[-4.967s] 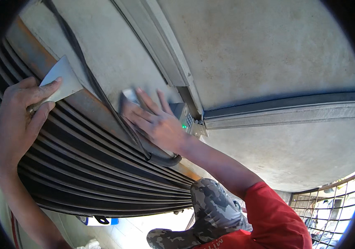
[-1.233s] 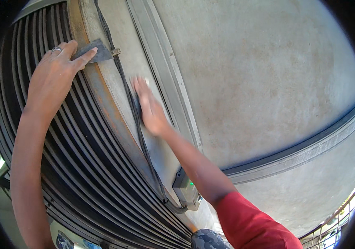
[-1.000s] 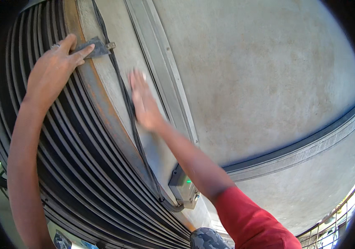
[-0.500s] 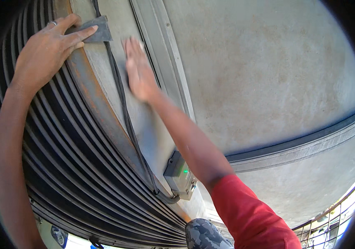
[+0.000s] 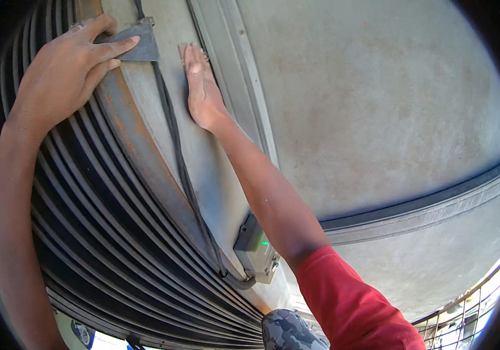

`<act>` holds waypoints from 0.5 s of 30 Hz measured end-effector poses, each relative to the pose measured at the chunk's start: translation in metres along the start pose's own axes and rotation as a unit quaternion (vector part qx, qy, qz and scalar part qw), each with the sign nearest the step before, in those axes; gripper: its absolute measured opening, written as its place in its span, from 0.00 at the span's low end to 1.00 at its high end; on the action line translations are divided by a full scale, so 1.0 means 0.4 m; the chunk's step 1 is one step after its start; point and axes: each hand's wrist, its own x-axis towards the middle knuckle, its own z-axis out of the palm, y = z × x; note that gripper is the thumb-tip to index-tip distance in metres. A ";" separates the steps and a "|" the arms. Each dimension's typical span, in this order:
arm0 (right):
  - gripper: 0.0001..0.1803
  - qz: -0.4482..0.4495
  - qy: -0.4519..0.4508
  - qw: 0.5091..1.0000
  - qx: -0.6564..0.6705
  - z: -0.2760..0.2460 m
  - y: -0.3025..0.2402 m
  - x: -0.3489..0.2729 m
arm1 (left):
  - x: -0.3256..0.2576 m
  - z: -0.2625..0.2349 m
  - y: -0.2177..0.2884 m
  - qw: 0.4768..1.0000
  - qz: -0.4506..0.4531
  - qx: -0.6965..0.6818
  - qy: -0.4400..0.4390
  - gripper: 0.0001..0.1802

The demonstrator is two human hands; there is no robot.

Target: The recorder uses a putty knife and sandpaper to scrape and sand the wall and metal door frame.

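At the upper left, my left hand [image 5: 63,70] grips a dark grey flat plate [image 5: 140,45]. One finger lies stretched over its face, another bends at its upper edge, and the thumb is below. The plate crosses a rusty steel edge strip [image 5: 124,116] and covers part of a black cable [image 5: 181,154]. My right hand [image 5: 201,87] presses against the pale metal panel [image 5: 145,96] right of the cable, fingers straight and held together. A thin brownish-grey edge shows beside its fingertips; what lies under them is hidden.
Black ribbed bars [image 5: 115,233] curve along the left. A small grey box [image 5: 254,254] with a green light sits beneath my right forearm. A raised metal frame [image 5: 250,76] borders a large panel [image 5: 378,105] on the right. Wire mesh [image 5: 466,315] stands at the lower right.
My right hand has shifted slightly up and to the right along the panel and is less blurred. The left hand stays at the plate; the whole view has shifted slightly.
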 end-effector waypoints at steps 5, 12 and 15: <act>0.45 0.014 -0.040 0.997 0.057 0.055 -0.112 -0.262 | -0.041 -0.072 0.086 0.991 0.013 -0.006 -0.130 0.19; 0.40 -0.001 0.001 1.000 0.006 -0.002 -0.013 -0.053 | 0.002 -0.074 0.149 0.991 0.014 -0.046 -0.123 0.16; 0.37 0.037 0.003 0.999 -0.015 -0.002 -0.047 -0.107 | -0.013 -0.049 0.136 0.995 0.024 -0.059 -0.072 0.16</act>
